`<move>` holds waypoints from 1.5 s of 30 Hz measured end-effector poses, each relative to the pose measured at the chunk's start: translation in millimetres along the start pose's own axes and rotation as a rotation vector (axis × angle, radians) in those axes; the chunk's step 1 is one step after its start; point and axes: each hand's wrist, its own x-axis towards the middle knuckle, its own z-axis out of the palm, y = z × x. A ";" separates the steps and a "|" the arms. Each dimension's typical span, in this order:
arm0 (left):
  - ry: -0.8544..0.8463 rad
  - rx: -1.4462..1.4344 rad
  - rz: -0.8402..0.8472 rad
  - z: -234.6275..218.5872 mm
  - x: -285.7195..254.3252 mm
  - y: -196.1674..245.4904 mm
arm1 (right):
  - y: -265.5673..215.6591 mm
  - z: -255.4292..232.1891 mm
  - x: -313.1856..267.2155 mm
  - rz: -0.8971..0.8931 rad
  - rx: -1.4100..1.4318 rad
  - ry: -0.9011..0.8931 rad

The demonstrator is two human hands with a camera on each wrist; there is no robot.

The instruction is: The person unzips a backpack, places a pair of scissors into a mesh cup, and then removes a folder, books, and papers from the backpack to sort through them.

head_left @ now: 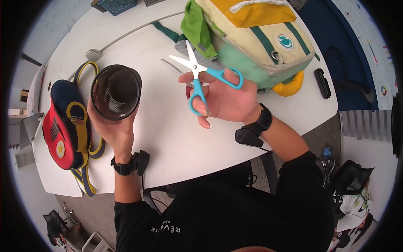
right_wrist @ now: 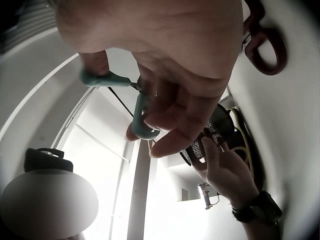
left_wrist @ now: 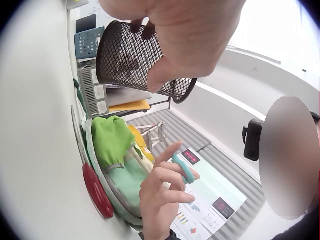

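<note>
My left hand (head_left: 112, 130) grips a black mesh pen cup (head_left: 116, 92), its open mouth facing the head camera. In the left wrist view the thumb lies along the mesh wall (left_wrist: 131, 55). My right hand (head_left: 228, 98) holds scissors with light blue handles (head_left: 197, 90), thumb and a finger through the loops. Their blades (head_left: 191, 59) are spread apart and point away from me. A second pair of scissors with dark red handles (left_wrist: 97, 192) lies on the white table (head_left: 168, 147), largely hidden behind the right hand in the head view.
A cream, green and yellow backpack (head_left: 260, 46) stands at the back right. Left of the cup lies a red and navy bag (head_left: 63, 126) with yellow-edged straps. A black object (head_left: 322, 83) sits near the right edge; a blue basket (head_left: 119, 6) is at the back.
</note>
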 end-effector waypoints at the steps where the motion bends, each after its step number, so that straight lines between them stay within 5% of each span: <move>1: -0.002 -0.007 0.002 -0.1 -1.5 -0.9 | -0.4 -0.3 0.0 -0.003 0.014 -0.015; 13: -0.007 -0.064 -0.029 4.6 -1.2 -0.8 | 2.5 4.1 -0.9 -0.063 -0.247 0.095; 23: -0.021 -0.088 0.000 1.6 -1.2 -7.0 | -0.2 7.8 -1.7 0.006 0.002 0.006; 29: -0.020 -0.091 0.005 1.6 0.9 -9.0 | 1.0 -0.6 -5.0 -0.033 -0.244 0.095; 35: -0.024 -0.117 0.012 1.3 -2.6 -9.3 | 3.1 9.9 0.7 -0.074 -0.049 -0.044; 39: -0.028 -0.129 0.009 1.4 0.0 -13.2 | 1.5 10.3 -0.2 -0.069 -0.049 0.053; 45: -0.029 -0.172 0.012 1.7 -1.5 -11.3 | 1.1 5.6 -1.9 -0.029 -0.341 0.103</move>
